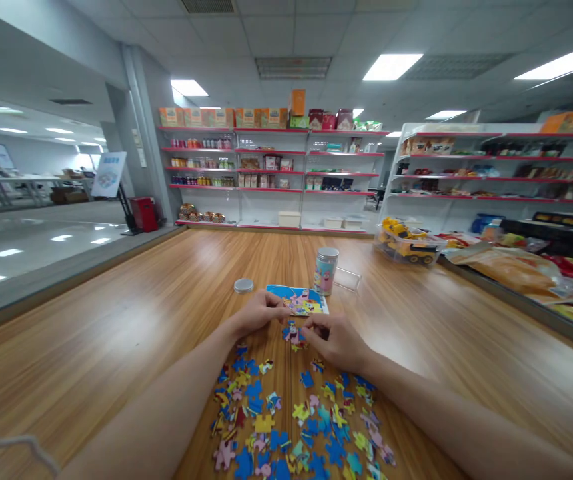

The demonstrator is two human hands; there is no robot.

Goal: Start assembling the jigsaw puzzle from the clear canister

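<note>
My left hand (260, 312) and my right hand (334, 340) meet over a small cluster of joined puzzle pieces (294, 333) on the wooden floor (116, 333). Both hands have fingers curled in a pinch at the cluster's edges. Several loose, colourful puzzle pieces (291, 420) lie scattered between my forearms. Just beyond my hands lies a reference picture card (299, 300). An upright puzzle tin (325, 271) stands behind the card, with its round lid (243, 285) lying to the left.
A clear box with a yellow toy truck (409, 245) sits far right. Snack bags (516, 267) line a low display on the right. Shop shelves (271, 173) fill the back wall. A grey tiled aisle (26, 247) runs along the left.
</note>
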